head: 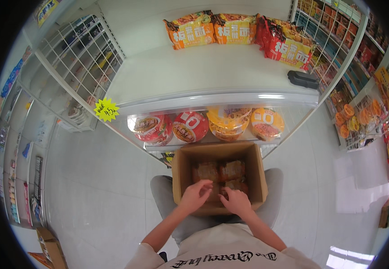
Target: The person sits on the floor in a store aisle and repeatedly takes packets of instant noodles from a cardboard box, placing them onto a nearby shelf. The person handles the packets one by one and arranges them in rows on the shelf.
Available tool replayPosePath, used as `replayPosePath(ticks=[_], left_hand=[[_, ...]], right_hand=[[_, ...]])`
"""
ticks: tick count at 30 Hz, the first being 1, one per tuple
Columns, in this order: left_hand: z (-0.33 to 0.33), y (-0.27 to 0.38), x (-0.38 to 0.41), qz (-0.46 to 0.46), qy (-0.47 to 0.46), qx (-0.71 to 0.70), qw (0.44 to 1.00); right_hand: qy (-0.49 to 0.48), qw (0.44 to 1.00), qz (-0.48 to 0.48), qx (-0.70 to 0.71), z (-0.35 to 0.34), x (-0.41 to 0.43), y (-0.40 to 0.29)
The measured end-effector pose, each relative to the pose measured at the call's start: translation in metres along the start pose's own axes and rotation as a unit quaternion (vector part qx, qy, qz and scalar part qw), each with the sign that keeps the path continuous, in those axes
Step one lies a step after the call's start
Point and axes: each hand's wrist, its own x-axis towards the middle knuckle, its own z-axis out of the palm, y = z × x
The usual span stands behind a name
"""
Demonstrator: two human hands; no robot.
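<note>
An open cardboard box (pixel 179 175) stands between my knees, against the shelf front. Inside it lie several packets of instant noodles (pixel 232 169), dim in the shade. My left hand (pixel 197 195) reaches over the near left part of the box, fingers curled apart with nothing seen between them. Close beside it, my right hand (pixel 236 201) hovers over or touches a packet at the near right; contact cannot be told. On the white shelf (pixel 194 74) above, orange noodle packets (pixel 194 32) and red-and-yellow packets (pixel 290 47) stand along the back.
Instant noodle bowls (pixel 191 127) fill the lower shelf just beyond the box. A black plastic object (pixel 303 79) lies at the upper shelf's right edge. Wire grid panels (pixel 80 50) flank the shelf. A yellow star price tag (pixel 106 109) hangs left. Another cardboard box (pixel 51 248) is at lower left.
</note>
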Motion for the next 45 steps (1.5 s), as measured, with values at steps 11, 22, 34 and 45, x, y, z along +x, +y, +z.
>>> replayPosePath(ticks=[11,22,34,45], left_hand=[[-0.174,0.154,0.251,0.303,0.322,0.013,0.897],[-0.22,0.153,0.432,0.041,0.314,0.001,0.948],[-0.226,0.158,0.401,0.059,0.273,-0.026,0.96],[-0.197,0.194,0.206,0.295,0.269,0.025,0.917]], right_hand=[[0.134,0.983,-0.058,0.112,-0.011,0.002,-0.008],[0.108,0.986,-0.061,0.113,-0.011,0.005,-0.01],[0.079,0.991,-0.073,0.079,-0.009,0.007,-0.012],[0.085,0.99,-0.055,0.099,-0.008,0.008,-0.007]])
